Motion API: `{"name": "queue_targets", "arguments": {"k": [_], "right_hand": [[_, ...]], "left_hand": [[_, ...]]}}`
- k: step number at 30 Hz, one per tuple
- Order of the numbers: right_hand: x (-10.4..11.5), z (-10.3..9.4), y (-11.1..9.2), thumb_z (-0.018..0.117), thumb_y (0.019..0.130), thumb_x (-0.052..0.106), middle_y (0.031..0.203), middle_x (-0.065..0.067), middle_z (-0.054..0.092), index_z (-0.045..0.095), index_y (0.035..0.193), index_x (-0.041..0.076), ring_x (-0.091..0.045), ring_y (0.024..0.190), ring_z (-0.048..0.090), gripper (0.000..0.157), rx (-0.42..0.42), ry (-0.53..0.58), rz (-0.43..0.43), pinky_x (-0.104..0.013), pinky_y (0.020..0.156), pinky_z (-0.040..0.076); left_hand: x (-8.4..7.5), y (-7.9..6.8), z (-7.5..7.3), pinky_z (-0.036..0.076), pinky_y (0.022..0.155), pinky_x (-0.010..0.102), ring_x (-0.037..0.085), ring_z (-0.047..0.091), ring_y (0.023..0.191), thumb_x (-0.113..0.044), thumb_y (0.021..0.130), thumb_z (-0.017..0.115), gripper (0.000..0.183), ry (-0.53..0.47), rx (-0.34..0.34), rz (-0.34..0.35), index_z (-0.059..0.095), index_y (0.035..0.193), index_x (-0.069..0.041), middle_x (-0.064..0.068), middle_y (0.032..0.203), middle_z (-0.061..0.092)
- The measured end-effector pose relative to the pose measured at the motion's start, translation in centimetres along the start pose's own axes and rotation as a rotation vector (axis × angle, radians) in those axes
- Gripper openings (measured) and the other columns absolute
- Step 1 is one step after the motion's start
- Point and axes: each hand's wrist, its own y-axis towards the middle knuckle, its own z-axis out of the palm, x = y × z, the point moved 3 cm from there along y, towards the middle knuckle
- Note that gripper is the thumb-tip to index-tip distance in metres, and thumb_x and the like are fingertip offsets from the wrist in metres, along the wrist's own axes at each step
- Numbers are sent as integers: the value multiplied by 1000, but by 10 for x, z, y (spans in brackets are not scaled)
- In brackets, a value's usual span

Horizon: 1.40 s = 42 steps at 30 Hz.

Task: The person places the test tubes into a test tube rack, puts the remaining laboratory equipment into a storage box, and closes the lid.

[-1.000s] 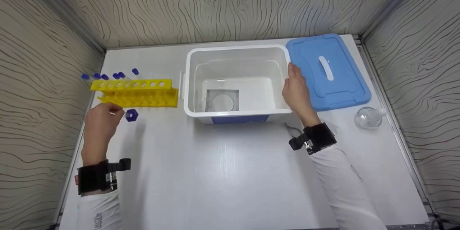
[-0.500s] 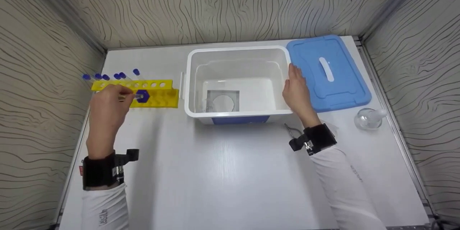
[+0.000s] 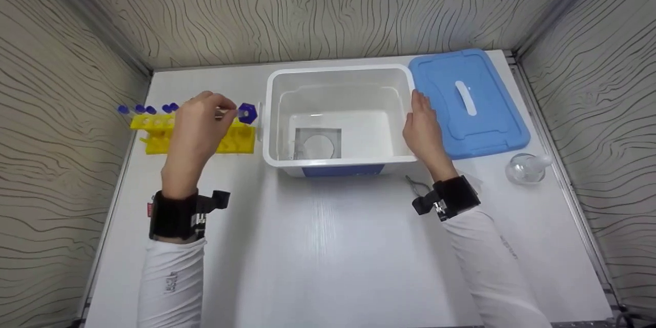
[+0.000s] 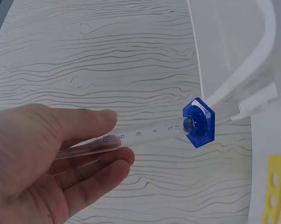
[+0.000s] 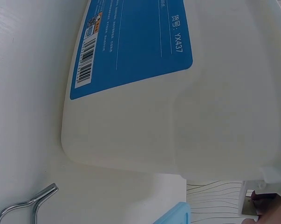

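Note:
My left hand [image 3: 197,125] pinches a clear graduated cylinder [image 4: 152,133] between thumb and fingers. The cylinder lies nearly level, its blue hexagonal base [image 3: 248,113] pointing right toward the storage bin, close to its left side. Beneath this hand is a yellow test tube rack [image 3: 236,139], partly covered by it, with several blue-capped tubes [image 3: 140,108] leaning in its left part. My right hand [image 3: 423,125] rests with straight fingers on the right rim of the white storage bin [image 3: 341,162]. A flat clear piece with a round outline [image 3: 318,147] shows on the bin's floor.
A blue lid [image 3: 466,128] with a white handle lies right of the bin. Nearer me stands a clear glass bottle [image 3: 525,169] with a pale top. A bent metal tool [image 5: 26,204] lies by the bin's front right corner. Patterned walls enclose the table.
My left hand has carried the graduated cylinder up and to the right, from in front of the rack to over its right end beside the bin. My right hand stays in place.

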Motion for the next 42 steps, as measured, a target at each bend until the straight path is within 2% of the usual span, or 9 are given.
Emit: {"name": "queue_targets", "arguments": {"k": [7,15,22,27,31,33,42], "right_hand": [[0,1,1,35,102,2,158,-34,22,19,153,-10,-47,151,16,55,-2,4,-2,-62,123,13],[0,0,0,34,101,1,158,-35,22,19,153,-11,-49,150,17,55,-8,6,-9,-62,123,13],[-2,1,0,35,100,0,157,-36,22,20,152,-12,-49,150,16,55,-9,7,-13,-64,122,13],[-2,0,0,34,101,1,158,-35,22,20,153,-11,-49,150,16,55,-5,-1,-6,-62,123,13],[-2,0,1,34,101,1,158,-35,22,20,153,-11,-49,150,17,55,-2,-5,-9,-62,123,14],[-1,0,1,34,101,1,158,-35,22,20,153,-11,-48,150,17,55,-4,-3,-12,-62,123,14],[-1,0,1,34,102,2,159,-34,21,19,154,-10,-48,151,16,55,1,3,-6,-62,123,13]], "left_hand": [[-23,15,22,62,80,43,35,71,91,-11,94,67,16,15,87,46,72,101,2,20,103,70],[-43,28,45,61,81,38,30,72,92,-9,93,67,14,27,189,148,73,100,1,16,100,71],[-55,39,70,59,86,37,27,71,93,-10,92,67,13,9,316,233,75,97,-2,12,96,72],[-62,43,91,57,87,36,26,68,92,-9,91,66,12,62,406,250,75,95,-3,11,97,72],[-64,45,108,58,86,36,27,69,91,-5,89,64,13,113,457,292,75,95,-1,13,97,74],[-64,46,114,58,86,36,28,70,91,-5,88,64,14,129,479,301,76,96,-1,13,97,74],[-65,47,139,58,87,35,27,69,92,-4,87,64,15,192,591,251,77,95,-3,13,99,74]]}}
